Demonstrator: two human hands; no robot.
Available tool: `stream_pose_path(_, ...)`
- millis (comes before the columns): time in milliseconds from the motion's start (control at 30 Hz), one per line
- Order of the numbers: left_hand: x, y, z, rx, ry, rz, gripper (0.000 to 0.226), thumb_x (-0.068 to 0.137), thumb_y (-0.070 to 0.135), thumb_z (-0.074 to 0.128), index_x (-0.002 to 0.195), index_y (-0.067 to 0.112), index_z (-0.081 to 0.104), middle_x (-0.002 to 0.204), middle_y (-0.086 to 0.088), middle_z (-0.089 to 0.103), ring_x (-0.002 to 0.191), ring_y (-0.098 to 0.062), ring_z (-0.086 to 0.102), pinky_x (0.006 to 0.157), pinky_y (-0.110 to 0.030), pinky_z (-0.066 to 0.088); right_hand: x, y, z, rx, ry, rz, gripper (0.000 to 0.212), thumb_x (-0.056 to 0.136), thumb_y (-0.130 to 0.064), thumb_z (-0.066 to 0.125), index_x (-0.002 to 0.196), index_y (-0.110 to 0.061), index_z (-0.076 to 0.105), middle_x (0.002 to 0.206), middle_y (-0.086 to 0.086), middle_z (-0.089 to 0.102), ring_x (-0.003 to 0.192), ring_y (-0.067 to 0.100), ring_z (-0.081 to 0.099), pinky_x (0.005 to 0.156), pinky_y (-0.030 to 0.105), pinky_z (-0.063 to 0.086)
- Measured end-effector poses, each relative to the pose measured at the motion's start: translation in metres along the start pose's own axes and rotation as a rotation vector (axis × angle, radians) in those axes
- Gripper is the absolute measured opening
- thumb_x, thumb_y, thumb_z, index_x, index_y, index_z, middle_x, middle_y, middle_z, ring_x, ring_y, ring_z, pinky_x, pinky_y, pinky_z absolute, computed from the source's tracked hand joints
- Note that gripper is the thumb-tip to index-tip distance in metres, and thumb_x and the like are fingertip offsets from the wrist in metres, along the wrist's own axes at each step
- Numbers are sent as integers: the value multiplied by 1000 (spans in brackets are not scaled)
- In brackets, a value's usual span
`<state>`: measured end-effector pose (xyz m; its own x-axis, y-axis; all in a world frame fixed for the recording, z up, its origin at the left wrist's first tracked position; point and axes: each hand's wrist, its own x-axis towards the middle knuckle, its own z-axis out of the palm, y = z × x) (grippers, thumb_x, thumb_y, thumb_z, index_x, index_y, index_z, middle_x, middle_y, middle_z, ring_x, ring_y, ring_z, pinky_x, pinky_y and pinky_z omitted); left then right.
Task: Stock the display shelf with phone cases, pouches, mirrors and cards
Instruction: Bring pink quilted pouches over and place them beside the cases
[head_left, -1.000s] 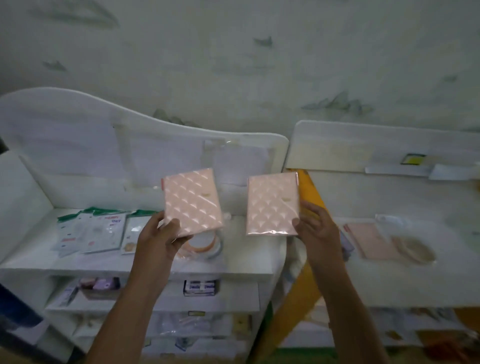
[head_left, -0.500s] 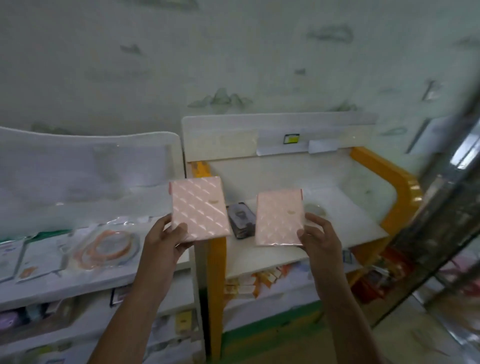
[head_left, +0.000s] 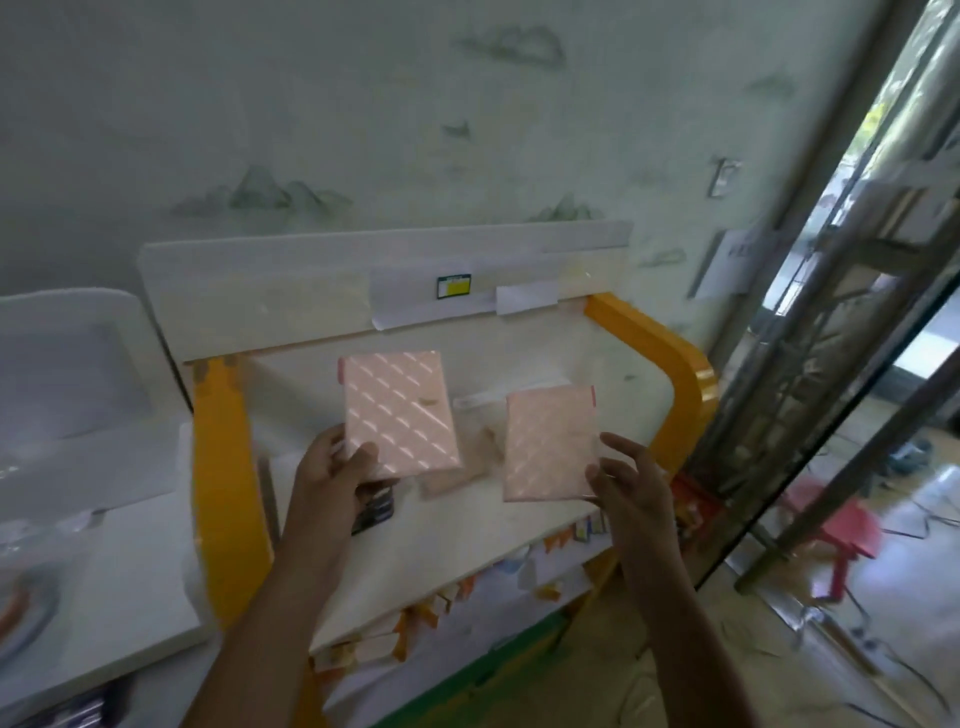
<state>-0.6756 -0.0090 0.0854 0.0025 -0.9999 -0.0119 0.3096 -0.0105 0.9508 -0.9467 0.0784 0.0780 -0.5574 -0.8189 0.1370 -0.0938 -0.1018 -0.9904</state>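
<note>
Both hands (head_left: 332, 467) hold pink cases (head_left: 397, 415) above shelf (head_left: 467, 535).

Two bare forearms, uncovered from the bottom edge of the view up to the wrists; no sleeve cuffs in sight. Left hand (head_left: 332, 470) and right hand (head_left: 626, 480) both bare, ungloved, with no rings, watch or bands visible on fingers or wrists.
</note>
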Motion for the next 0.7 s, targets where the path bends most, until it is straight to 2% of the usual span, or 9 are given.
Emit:
stream_pose_path(100,36,-10,17,-22,31,0,24,96,1,53,117,11,60,107,-10,69,80,-12,71,62,-21,57,42,2,2,-27,-24,7,32,93,-9,63,121,-22,56,100,8,73,88,25,73,76,47,61)
stream_pose_path(267,88,-29,33,-30,30,-35,34,96,-1,53,130,-1,53,117,-20,64,93,-26,66,71,-28,61,97,16,16,-32,-83,7,32,92,-4,63,117,-24,58,96,9,74,87,21,73,72,35,61)
stream_pose_path(367,107,-45,35,-14,46,-34,33,96,1,54,128,1,54,113,-19,65,95,-29,66,74,-31,61,119,27,26,-47,-165,3,32,91,-5,65,118,-21,59,96,10,73,87,20,73,68,27,58)
stream_pose_path(467,118,-57,31,-6,109,-34,31,95,-2,53,126,-1,53,104,-16,65,89,-27,65,65,-24,60,135,40,39,-6,-266,51,33,89,-2,67,118,-18,60,101,11,73,91,20,73,72,31,60)
stream_pose_path(533,127,-67,24,-1,175,-35,32,96,-6,50,128,-6,50,107,-20,62,80,-22,66,59,-22,58,147,51,49,-4,-334,67,34,88,1,68,116,-18,62,102,12,73,93,22,73,75,35,60)
stream_pose_path(633,130,-76,11,1,234,-45,30,94,-2,55,123,4,56,108,-18,64,81,-22,65,58,-25,55,166,70,67,-39,-411,79,36,85,7,67,111,-17,66,94,9,74,88,23,73,75,37,60)
stream_pose_path(700,126,-78,6,5,275,-29,28,93,0,56,119,8,59,104,-19,65,76,-24,63,55,-25,53,179,82,79,-78,-468,88,36,84,8,67,110,-17,67,87,3,74,85,20,73,72,31,60)
